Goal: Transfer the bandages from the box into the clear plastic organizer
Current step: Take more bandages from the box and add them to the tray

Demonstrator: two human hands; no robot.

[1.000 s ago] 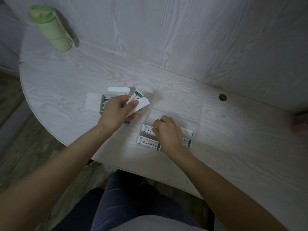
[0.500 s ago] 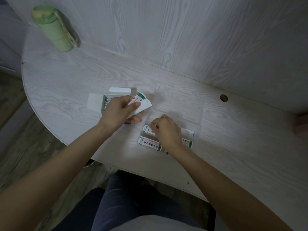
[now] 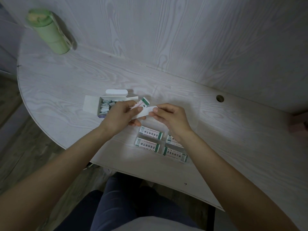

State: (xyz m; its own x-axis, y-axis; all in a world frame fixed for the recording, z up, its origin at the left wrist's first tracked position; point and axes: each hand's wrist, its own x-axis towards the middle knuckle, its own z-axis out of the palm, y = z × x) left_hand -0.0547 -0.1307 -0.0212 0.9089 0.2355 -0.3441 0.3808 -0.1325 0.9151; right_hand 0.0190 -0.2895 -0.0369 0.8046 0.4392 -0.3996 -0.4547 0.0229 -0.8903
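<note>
Right hand, pinching bandage

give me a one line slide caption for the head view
Both hands, left hand and right hand, pinch bandages above four already laid in the clear organizer, beside the open box.

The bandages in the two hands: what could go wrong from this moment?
1. The left hand grips several bandages at once while the right hand pinches the end of one; pulling it free may drag the others out, and they could fall on the table.
2. The clear plastic organizer is hard to see, so a bandage may land on a divider or outside.
3. The left forearm lies close to the open box and might knock it.
</note>
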